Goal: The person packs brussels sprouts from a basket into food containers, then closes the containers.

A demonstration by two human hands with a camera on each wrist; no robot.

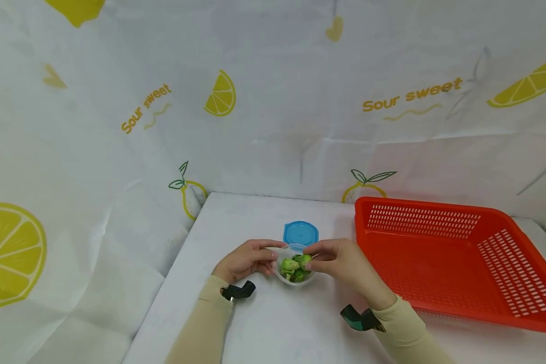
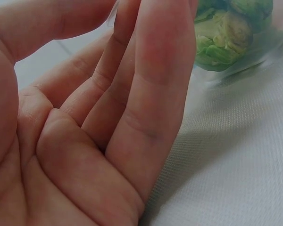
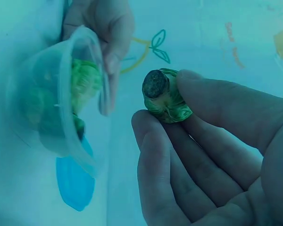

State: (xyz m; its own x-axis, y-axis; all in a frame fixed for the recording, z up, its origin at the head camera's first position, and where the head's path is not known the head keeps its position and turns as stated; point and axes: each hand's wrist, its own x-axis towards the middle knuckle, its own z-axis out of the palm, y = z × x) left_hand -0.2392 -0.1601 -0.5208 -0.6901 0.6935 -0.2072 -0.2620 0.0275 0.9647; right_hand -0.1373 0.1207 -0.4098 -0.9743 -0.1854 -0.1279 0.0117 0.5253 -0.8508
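Note:
A small clear plastic container with several green Brussels sprouts in it stands on the white cloth. My left hand holds its left side, the thumb at the rim in the right wrist view. Over the container's right edge, my right hand pinches one Brussels sprout between thumb and fingers. That sprout's dark cut stem end shows in the right wrist view. Just behind the container lies a round blue lid with a small tab.
A large red plastic basket with perforated sides takes up the table's right side, near my right hand. White cloth with lemon prints hangs behind the table and on the left.

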